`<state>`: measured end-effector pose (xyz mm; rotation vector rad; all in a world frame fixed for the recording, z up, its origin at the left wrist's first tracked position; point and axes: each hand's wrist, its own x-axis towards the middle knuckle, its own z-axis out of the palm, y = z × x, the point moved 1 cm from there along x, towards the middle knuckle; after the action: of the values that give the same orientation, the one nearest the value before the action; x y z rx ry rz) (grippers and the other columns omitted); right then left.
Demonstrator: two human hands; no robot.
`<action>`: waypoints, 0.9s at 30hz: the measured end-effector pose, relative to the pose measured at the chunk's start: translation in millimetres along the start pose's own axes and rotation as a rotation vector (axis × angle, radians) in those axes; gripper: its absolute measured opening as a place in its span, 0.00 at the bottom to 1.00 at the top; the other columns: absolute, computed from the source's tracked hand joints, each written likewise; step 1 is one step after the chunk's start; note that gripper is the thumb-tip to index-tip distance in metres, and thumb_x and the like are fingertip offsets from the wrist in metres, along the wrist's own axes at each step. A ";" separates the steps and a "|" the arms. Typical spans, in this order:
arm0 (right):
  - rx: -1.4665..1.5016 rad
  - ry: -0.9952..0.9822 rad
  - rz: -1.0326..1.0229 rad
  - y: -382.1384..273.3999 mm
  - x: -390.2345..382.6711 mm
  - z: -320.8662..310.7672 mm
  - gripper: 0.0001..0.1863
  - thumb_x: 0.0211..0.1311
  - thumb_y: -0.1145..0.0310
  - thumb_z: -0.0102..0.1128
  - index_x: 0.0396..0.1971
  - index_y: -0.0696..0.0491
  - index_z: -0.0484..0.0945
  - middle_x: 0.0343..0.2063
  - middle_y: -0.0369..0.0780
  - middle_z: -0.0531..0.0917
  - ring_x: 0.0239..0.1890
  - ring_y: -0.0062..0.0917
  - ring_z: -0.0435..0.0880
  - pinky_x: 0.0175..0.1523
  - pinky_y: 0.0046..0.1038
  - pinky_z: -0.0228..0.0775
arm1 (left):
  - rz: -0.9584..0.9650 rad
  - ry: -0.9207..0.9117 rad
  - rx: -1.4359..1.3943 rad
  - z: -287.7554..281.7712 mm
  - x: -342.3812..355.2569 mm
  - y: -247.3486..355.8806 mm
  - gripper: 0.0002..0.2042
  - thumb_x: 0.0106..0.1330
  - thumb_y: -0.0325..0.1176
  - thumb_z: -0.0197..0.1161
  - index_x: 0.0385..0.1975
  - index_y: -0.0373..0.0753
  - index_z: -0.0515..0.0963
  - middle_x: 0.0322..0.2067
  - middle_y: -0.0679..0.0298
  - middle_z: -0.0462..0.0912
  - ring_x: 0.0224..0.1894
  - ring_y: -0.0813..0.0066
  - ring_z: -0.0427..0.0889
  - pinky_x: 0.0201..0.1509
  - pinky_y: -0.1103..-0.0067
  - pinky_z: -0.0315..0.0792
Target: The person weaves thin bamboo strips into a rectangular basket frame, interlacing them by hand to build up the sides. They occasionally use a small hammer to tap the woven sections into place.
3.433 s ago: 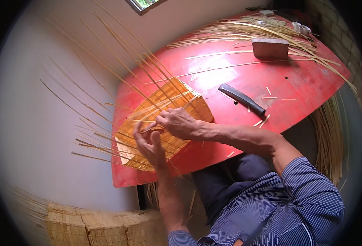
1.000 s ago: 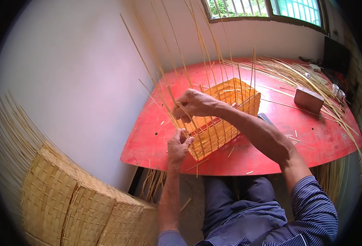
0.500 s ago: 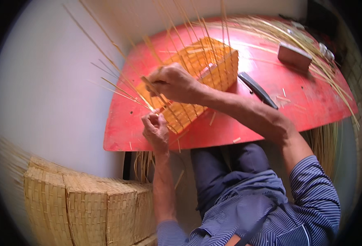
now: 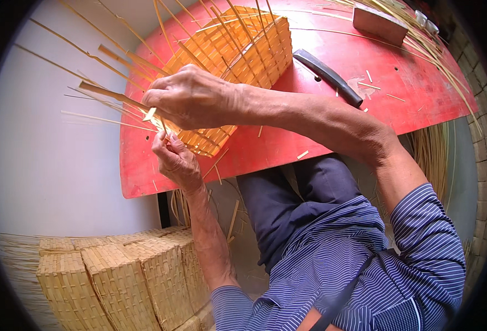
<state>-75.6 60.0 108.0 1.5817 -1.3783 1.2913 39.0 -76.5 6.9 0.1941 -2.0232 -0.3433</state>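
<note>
An orange woven bamboo basket (image 4: 276, 47) lies on a red table, with long loose strips sticking up and out from its edges. At its near left corner, my left hand (image 4: 177, 161) is closed, thumb and fingers pinching a thin bamboo strip by the rim. Just above it, my right hand (image 4: 191, 98) is bent over the same corner with its fingers closed on a bamboo strip (image 4: 102, 92). The fingertips of the right hand are partly hidden behind its knuckles. My right forearm crosses in front of the basket's near side.
A dark curved-handled tool (image 4: 329, 77) rests on the red table (image 4: 310, 129) right of the basket. Farther right are a brown block (image 4: 380, 25) and a bundle of long strips (image 4: 448, 74). Pale woven baskets (image 4: 119, 276) stand at lower left, beside the white wall.
My right hand has come down close to my left hand at the basket's corner. The whole view has shifted, so the table and basket sit higher and farther left in it.
</note>
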 end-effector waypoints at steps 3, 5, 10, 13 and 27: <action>-0.067 0.014 0.002 4.5 -15.7 -8.5 0.05 0.53 0.77 0.61 0.26 0.57 0.73 0.19 0.44 0.78 0.21 0.39 0.82 0.24 0.38 0.75 | 0.064 0.014 0.027 0.7 -2.5 -1.7 0.08 0.73 0.26 0.60 0.48 0.34 0.72 0.35 0.55 0.85 0.33 0.69 0.84 0.34 0.72 0.78; -0.080 0.007 0.024 6.5 -27.3 -14.5 0.05 0.56 0.77 0.61 0.26 0.58 0.73 0.19 0.44 0.78 0.21 0.39 0.82 0.24 0.37 0.75 | 0.053 0.015 -0.026 1.8 -5.8 -8.4 0.07 0.73 0.26 0.61 0.47 0.33 0.75 0.36 0.55 0.85 0.36 0.69 0.85 0.37 0.72 0.79; -0.091 0.049 0.075 20.8 -51.0 -13.5 0.07 0.59 0.77 0.61 0.26 0.58 0.71 0.19 0.44 0.76 0.22 0.38 0.82 0.25 0.34 0.75 | 0.133 -0.070 0.055 -9.8 -3.1 -13.5 0.07 0.72 0.24 0.61 0.47 0.32 0.80 0.38 0.57 0.85 0.38 0.68 0.86 0.42 0.72 0.80; -0.075 0.069 0.143 21.7 -65.6 -17.6 0.08 0.59 0.77 0.60 0.25 0.57 0.70 0.17 0.45 0.76 0.22 0.40 0.82 0.27 0.35 0.74 | 0.243 -0.108 0.085 -7.0 1.7 -12.7 0.08 0.72 0.23 0.61 0.48 0.32 0.81 0.40 0.56 0.84 0.39 0.67 0.85 0.42 0.73 0.79; 0.145 0.202 0.551 33.4 -88.8 -8.4 0.04 0.60 0.75 0.61 0.26 0.58 0.80 0.21 0.49 0.81 0.25 0.41 0.85 0.31 0.35 0.76 | 0.176 -0.203 -0.011 -17.5 -12.5 -18.6 0.11 0.73 0.23 0.60 0.52 0.35 0.81 0.37 0.63 0.75 0.40 0.70 0.76 0.45 0.73 0.74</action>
<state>-106.0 87.9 22.2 1.1491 -1.6833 1.8524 60.1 -93.3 -2.1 -0.0275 -2.2195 -0.2724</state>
